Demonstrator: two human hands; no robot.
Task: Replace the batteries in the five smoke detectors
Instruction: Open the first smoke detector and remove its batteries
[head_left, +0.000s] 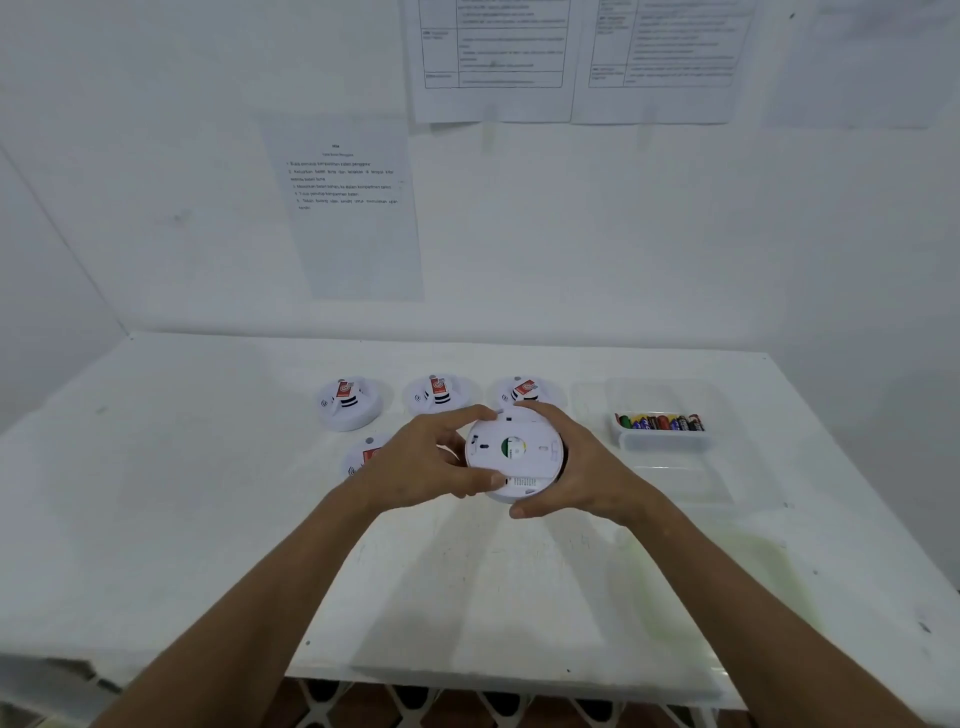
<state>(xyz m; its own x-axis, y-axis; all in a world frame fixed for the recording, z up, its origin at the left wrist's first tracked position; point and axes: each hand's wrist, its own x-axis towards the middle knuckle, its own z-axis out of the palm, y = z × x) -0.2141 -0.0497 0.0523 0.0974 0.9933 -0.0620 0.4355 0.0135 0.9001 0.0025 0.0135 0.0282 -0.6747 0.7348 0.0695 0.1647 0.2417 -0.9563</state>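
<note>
Even, cool white light fills the scene, with no hard glare. Soft, faint shadows fall beneath the forearms on the table (519, 597). The white surfaces look washed out and low in contrast. The wide lens bends the table's edges and the wall corner. Text on the wall papers (348, 208) is blurred and unreadable; fine detail is smeared throughout.

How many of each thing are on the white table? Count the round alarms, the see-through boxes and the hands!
Smoke detectors: 5, one held, three in the back row, one partly hidden behind the left hand
Clear plastic containers: 2, one with batteries, one nearer
Hands: 2, left hand, right hand
Total: 9
</note>
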